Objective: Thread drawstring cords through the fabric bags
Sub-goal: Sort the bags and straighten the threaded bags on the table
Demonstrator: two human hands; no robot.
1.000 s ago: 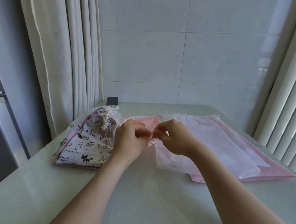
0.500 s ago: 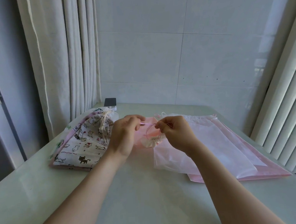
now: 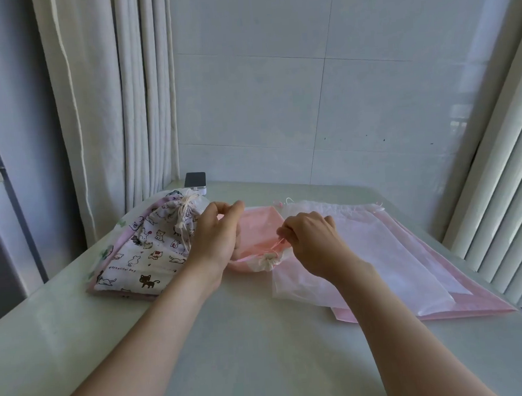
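My forearms reach toward 12 o'clock, left hand (image 3: pixel 217 235) curled with thumb meeting fingertips, right hand (image 3: pixel 313 240) at its 3 o'clock, both pinching the cord (image 3: pixel 277 243).

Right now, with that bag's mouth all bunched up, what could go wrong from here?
1. The right hand pinches only a thin pink cord; a hard tug could slip it free or jam it in the gathered mouth.
2. That mouth sits against the loose stack of sheer bags, whose corner lies near the edge of the table; pulling may drag them off.
3. The left hand is right beside the cat-print bag and might nudge it.
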